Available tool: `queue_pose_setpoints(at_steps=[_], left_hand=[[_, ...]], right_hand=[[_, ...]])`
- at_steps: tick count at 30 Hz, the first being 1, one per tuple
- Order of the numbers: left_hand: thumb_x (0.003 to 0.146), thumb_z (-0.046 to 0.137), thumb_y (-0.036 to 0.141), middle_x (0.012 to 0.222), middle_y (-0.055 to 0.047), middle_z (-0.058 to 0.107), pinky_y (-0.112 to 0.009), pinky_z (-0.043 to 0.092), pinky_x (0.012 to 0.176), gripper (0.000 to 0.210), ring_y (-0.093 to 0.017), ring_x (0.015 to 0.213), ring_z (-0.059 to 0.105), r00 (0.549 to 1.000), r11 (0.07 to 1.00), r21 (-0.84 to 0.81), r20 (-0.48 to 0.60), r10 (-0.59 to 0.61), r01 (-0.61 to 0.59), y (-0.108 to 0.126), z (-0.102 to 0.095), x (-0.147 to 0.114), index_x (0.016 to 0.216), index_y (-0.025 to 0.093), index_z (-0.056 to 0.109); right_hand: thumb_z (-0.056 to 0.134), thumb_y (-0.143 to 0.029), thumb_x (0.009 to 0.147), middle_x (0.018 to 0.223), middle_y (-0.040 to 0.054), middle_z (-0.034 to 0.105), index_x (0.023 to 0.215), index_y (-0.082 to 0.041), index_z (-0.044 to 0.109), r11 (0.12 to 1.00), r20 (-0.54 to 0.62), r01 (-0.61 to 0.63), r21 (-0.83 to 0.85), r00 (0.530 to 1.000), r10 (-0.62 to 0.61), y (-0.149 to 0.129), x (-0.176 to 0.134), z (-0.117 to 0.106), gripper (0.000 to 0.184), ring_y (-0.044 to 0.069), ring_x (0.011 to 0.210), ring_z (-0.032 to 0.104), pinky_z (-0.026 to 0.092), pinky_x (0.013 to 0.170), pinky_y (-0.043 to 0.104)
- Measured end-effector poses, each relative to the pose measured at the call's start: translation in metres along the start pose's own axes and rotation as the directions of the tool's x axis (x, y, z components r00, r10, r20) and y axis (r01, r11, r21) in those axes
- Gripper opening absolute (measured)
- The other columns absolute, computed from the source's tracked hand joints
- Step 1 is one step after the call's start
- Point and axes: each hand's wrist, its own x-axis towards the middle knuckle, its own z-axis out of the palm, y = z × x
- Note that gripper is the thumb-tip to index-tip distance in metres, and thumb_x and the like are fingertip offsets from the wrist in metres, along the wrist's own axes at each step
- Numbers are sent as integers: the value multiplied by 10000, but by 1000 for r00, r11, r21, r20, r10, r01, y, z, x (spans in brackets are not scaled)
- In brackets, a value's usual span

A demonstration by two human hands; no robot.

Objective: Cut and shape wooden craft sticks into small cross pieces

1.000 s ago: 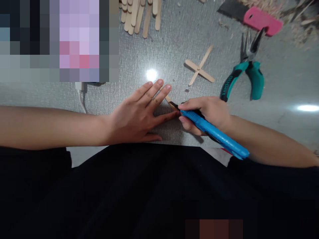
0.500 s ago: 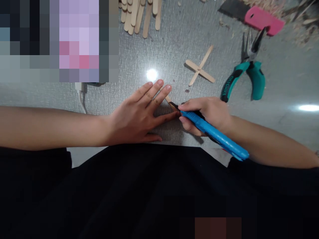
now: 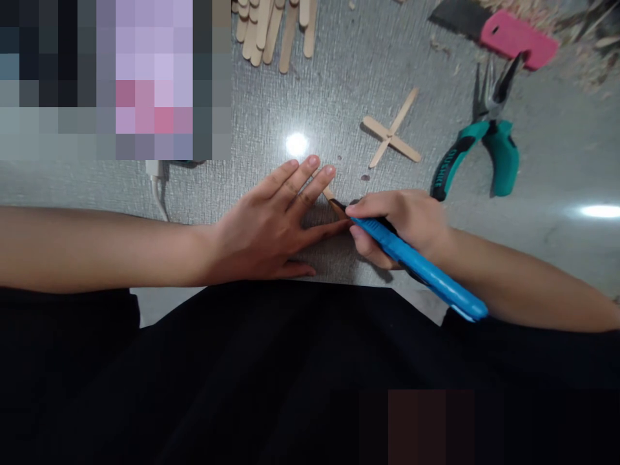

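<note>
My left hand point(image 3: 278, 216) lies flat with its fingers spread, pressing a wooden craft stick point(image 3: 328, 194) against the table. Most of that stick is hidden under the fingers. In my right hand point(image 3: 404, 223) is a blue utility knife point(image 3: 421, 261), its handle slanting down to the right. The dark blade rests on the stick just beside my left index finger; exactly how deep it sits I cannot tell. Beyond my hands lies a cross of two craft sticks point(image 3: 389, 136).
Green-and-black pliers point(image 3: 504, 155) lie on the right, jaws pointing away. Behind them is a pink-handled blade point(image 3: 520, 39) near wood shavings point(image 3: 527, 8). A pile of craft sticks point(image 3: 274, 29) sits at the back. A white cable point(image 3: 155, 177) runs along the left.
The knife's rear end has swung slightly down and right, while its tip stays at the stick. My left hand holds almost the same place.
</note>
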Motion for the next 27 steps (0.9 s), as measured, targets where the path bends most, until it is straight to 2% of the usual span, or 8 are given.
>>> queue_pose_setpoints(at_steps=[3, 11, 18, 22, 27], left_hand=[[1052, 673, 794, 2018, -172, 165, -753, 304, 1484, 1106, -564, 1854, 181, 999, 1000, 3, 33, -19, 19, 2, -1, 2, 1919, 273, 225], [1014, 733, 830, 2008, -229, 168, -719, 321, 1492, 1263, -569, 1835, 238, 999, 998, 66, 34, 13, -16, 2, -5, 2, 1941, 275, 80], [1070, 670, 781, 1967, -301, 245, -727, 381, 1462, 1202, -586, 1814, 273, 999, 994, 107, 48, 22, -27, 5, -9, 2, 1929, 191, 71], [1096, 633, 718, 2000, -209, 220, -735, 369, 1468, 1072, -553, 1831, 271, 999, 996, 87, 40, -22, 18, 7, -7, 3, 1926, 233, 160], [1075, 645, 763, 2006, -189, 218, -714, 349, 1483, 1078, -543, 1837, 273, 998, 996, 85, 51, -30, 26, 8, -6, 4, 1916, 240, 221]], right_hand=[[573, -312, 1082, 921, -23, 865, 1301, -351, 610, 999, 14, -14, 44, 1000, 14, -3, 3, 2, 225, 225, 754, 847, 676, 745, 374], [608, -210, 1024, 920, -8, 834, 1243, -329, 629, 993, -85, 44, 108, 996, -35, -7, 8, 6, 249, 221, 730, 819, 631, 706, 358], [616, -203, 1009, 902, -13, 843, 1249, -319, 608, 996, -73, 66, 61, 995, -62, -8, 7, 5, 267, 219, 709, 824, 603, 659, 347], [612, -185, 989, 928, -3, 850, 1251, -310, 582, 997, -80, 74, 17, 994, -72, -12, 7, 5, 291, 218, 720, 828, 616, 658, 337], [598, -207, 1020, 895, -21, 835, 1257, -313, 583, 996, -86, 72, 44, 994, -68, -11, 4, 7, 261, 215, 716, 823, 618, 665, 340]])
